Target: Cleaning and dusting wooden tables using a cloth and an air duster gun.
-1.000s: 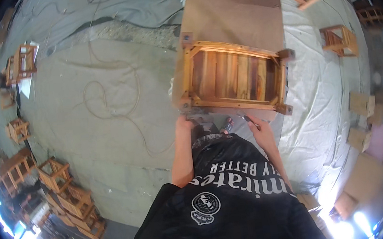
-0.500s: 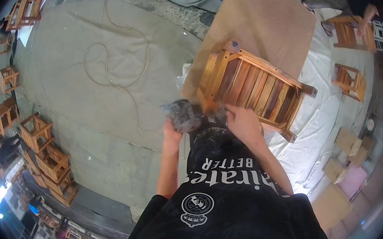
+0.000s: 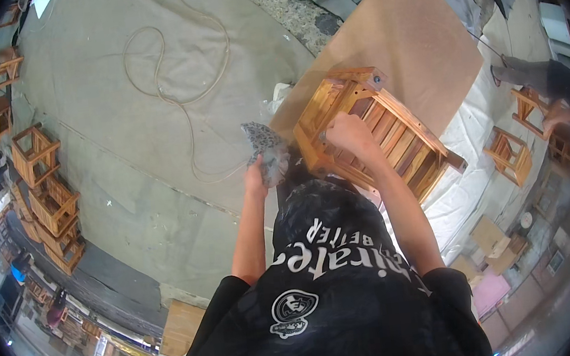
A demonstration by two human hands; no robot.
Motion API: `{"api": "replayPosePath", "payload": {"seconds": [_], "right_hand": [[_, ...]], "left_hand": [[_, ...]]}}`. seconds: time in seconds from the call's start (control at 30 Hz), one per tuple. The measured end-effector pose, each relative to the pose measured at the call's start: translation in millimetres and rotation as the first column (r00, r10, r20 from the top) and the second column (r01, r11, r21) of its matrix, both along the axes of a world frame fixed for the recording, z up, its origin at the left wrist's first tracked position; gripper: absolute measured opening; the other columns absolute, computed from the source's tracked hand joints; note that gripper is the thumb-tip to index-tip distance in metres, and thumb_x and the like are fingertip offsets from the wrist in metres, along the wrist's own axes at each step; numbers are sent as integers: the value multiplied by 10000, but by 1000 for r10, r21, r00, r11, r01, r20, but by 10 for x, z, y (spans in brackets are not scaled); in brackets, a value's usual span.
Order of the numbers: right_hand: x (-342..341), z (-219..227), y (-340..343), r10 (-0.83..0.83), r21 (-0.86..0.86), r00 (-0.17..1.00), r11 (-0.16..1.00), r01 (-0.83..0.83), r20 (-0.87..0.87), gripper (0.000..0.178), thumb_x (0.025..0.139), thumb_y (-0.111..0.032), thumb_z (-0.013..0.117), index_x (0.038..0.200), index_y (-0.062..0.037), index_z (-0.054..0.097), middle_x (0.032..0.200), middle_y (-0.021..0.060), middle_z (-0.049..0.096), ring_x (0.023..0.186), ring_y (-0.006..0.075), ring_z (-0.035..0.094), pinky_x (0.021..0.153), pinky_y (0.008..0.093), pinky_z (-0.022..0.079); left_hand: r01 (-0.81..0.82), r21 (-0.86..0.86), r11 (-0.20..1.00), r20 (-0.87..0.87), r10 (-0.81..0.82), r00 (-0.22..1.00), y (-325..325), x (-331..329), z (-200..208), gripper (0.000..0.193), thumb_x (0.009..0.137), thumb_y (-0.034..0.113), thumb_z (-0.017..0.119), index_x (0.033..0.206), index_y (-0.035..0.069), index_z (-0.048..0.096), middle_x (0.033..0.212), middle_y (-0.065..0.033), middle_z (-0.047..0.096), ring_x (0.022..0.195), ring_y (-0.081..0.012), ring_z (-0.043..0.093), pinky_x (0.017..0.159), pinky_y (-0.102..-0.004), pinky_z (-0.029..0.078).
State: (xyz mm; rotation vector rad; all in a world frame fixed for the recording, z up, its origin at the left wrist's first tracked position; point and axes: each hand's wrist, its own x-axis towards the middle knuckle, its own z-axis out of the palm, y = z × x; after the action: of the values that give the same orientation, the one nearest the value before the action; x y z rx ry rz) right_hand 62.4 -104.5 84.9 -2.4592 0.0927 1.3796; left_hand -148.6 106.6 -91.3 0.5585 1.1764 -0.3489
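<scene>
In my left hand (image 3: 256, 177) is a clear plastic bag (image 3: 264, 140) full of small grey pieces, its upper part bulging above my fingers. My right hand (image 3: 348, 134) is closed in a fist over the near left side of a slatted wooden stool (image 3: 392, 129). Whatever its fingers hold, if anything, is hidden beneath the hand. The stool lies tipped over, its slats facing up inside a frame of reddish-brown wood. A dark round pad or bolt shows on the end of its far leg.
A brown board (image 3: 415, 32) lies under the stool, with white sheeting (image 3: 461, 138) to its right. On the left, a thin hose (image 3: 190, 103) loops over the grey floor cloth. Stacked wooden stools (image 3: 51, 202) stand far left; another person (image 3: 557, 90) handles a stool at right.
My right hand has moved up and forward from beside the bag onto the stool's frame. The bag has tilted upright in my left hand. The whole view has shifted slightly.
</scene>
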Motion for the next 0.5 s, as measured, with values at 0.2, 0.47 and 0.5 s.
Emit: {"api": "replayPosePath", "payload": {"seconds": [0.2,0.47,0.5], "right_hand": [[-212,149,-231,-64,-13,991,998,66,119,300,772,-188,548,979,-64,727,933,221,679,912,381,649,846,414,506],[-633,661,-701,-209,187,968,965,182,139,290,853,-199,552,1075,-92,704,933,232,674,895,381,649,850,407,499],[-690,723,-735,-210,189,967,965,181,142,290,853,-199,552,1075,-92,704,933,232,674,895,381,649,850,407,499]], "left_hand": [[776,624,90,-562,-638,526,-297,573,492,412,876,409,625,947,7,676,979,-254,643,914,-418,624,771,-464,492],[523,750,-405,-331,-914,-233,-773,1243,293,273,822,277,655,1016,87,681,1100,-177,635,1033,-347,601,868,-444,485],[547,758,-355,-301,-935,-189,-744,1223,242,286,827,297,655,988,63,681,1038,-189,652,994,-358,614,844,-456,489]]}}
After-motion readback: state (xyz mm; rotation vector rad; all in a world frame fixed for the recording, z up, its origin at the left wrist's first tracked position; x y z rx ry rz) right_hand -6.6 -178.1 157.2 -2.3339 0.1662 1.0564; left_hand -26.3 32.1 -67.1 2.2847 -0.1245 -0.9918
